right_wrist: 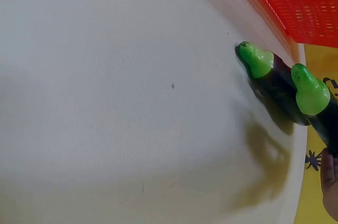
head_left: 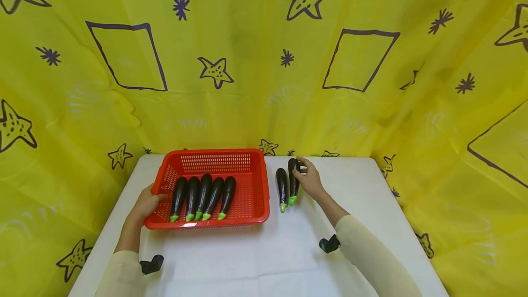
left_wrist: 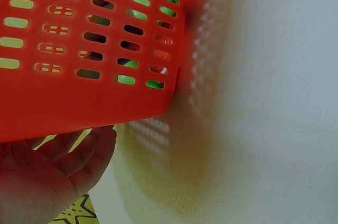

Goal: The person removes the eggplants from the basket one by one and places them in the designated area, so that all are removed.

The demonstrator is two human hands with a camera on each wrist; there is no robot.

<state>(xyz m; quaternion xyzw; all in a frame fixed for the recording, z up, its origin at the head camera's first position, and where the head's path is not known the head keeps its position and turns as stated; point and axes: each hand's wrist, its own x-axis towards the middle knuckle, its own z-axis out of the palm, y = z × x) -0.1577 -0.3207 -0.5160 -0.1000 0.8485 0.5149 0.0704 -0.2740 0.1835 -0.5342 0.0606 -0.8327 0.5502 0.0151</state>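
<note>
A red plastic basket [head_left: 247, 220] stands on the left side of the table, with several dark eggplants [head_left: 205, 194] side by side in it, green ends toward me. My left hand [head_left: 147, 201] grips the basket's left rim, thumb over the edge; in the left wrist view its fingers [left_wrist: 95, 155] curl under that rim. To the right of the basket, my right hand [head_left: 309, 178] holds one eggplant [head_left: 294, 182] near its dark upper end, green end toward me. Just left of it a second loose eggplant [head_left: 282, 187] lies on the table; the right wrist view shows the held eggplant [right_wrist: 314, 94] overlapping it.
A white cloth covers the table [head_left: 231, 260]. Yellow curtain [head_left: 255, 104] with drawn stars and frames hangs behind and along both sides, close to the table's far edge. Dark wrist mounts [head_left: 151, 265] stick out from both sleeves.
</note>
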